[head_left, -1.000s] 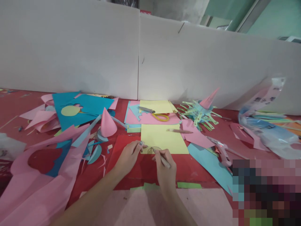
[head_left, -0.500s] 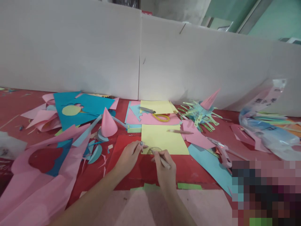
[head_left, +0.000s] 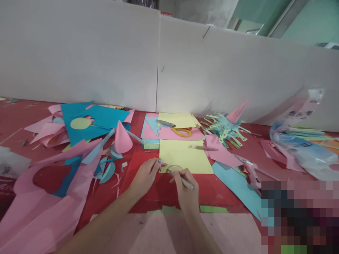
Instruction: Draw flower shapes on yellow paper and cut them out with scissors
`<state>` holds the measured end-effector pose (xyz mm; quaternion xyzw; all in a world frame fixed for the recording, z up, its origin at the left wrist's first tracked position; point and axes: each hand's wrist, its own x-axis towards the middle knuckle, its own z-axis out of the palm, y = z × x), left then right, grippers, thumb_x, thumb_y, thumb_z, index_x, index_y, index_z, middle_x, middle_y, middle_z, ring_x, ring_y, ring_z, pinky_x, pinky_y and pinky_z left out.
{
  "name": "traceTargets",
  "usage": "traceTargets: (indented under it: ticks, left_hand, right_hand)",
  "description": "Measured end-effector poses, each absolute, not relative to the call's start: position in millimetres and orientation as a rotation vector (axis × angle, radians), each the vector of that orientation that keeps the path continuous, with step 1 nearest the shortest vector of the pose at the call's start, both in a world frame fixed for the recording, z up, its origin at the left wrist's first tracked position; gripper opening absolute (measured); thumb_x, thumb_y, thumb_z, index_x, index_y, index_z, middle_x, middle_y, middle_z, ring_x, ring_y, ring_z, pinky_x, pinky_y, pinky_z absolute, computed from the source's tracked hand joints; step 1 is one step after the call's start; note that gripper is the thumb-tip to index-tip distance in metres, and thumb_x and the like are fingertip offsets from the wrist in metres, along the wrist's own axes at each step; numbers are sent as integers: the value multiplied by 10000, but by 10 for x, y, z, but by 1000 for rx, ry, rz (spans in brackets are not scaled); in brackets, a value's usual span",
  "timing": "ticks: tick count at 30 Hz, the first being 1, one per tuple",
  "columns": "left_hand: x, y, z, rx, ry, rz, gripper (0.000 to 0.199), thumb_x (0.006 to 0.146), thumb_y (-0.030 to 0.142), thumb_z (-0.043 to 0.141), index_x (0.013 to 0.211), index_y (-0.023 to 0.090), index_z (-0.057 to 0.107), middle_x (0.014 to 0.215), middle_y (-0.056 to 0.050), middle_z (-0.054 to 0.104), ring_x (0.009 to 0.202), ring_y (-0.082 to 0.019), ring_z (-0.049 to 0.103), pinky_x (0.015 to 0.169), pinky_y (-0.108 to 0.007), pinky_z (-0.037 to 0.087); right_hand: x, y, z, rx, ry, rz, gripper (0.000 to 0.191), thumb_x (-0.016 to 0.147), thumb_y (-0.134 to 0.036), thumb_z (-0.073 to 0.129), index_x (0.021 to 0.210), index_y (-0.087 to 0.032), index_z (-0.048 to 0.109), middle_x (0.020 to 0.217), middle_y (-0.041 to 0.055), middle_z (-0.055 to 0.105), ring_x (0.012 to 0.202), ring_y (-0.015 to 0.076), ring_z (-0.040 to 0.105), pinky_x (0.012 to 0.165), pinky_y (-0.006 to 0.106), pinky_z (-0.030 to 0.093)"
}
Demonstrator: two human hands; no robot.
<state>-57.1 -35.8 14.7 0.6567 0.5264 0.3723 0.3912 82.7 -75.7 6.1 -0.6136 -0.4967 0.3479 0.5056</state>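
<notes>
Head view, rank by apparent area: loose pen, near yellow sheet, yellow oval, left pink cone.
Largest to smallest, by visible area:
1. Near yellow sheet
2. Left pink cone
3. Yellow oval
4. Loose pen

Partition (head_left: 106, 56) along back of desk (head_left: 254, 146). Frame centre: scissors (head_left: 182, 132) on paper stack (head_left: 151, 145), sheet (head_left: 185, 158) before it, pencil (head_left: 202, 147) across sheet's right edge. Cone (head_left: 123, 139) left of stack; scraps (head_left: 51, 135) at frame's left. Clips (head_left: 225, 133) right of stack, glue gun (head_left: 253, 173) right of sheet, bag (head_left: 309, 150) at far right.
</notes>
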Motion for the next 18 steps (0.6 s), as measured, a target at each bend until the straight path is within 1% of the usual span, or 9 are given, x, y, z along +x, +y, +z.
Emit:
traceTargets:
  ticks: [4, 9, 11, 15, 18]
  left_hand:
    - [-569, -356, 139, 1665, 1342, 944, 304, 861, 373, 300, 661, 212, 462, 889, -41, 669, 929, -189, 591, 787, -280, 429]
    - [-571, -355, 130, 1666, 1331, 943, 306, 866, 368, 293, 658, 210, 451, 892, -40, 670, 944, -185, 587, 788, -272, 423]
    - [-572, -353, 124, 1668, 1331, 946, 307, 866, 371, 294, 663, 209, 458, 902, -40, 669, 940, -184, 588, 785, -269, 420]
    - [-571, -349, 125, 1671, 1335, 946, 309, 869, 371, 294, 660, 210, 455, 894, -35, 668, 931, -177, 589, 786, -262, 413]
    - [-571, -349, 134, 1670, 1325, 940, 305, 869, 370, 297, 649, 211, 437, 867, -32, 668, 948, -178, 584, 772, -254, 413]
  right_hand:
    - [829, -761, 76, -1491, -1176, 826, 193, 801, -321, 484, 652, -203, 456, 609, -14, 623, 563, 125, 554, 569, 212, 404]
    - [835, -766, 83, -1492, -1185, 868, 213, 796, -303, 486, 612, -207, 439, 545, -25, 591, 589, 136, 561, 572, 212, 400]
    - [838, -766, 87, -1484, -1174, 876, 206, 798, -297, 483, 618, -207, 443, 550, -25, 598, 594, 135, 562, 577, 210, 400]
    - [841, -764, 95, -1482, -1172, 877, 183, 790, -299, 494, 636, -204, 466, 589, -24, 616, 576, 127, 553, 565, 207, 396]
    - [843, -763, 100, -1479, -1183, 897, 198, 786, -285, 496, 610, -207, 453, 540, -35, 593, 544, 123, 536, 550, 205, 390]
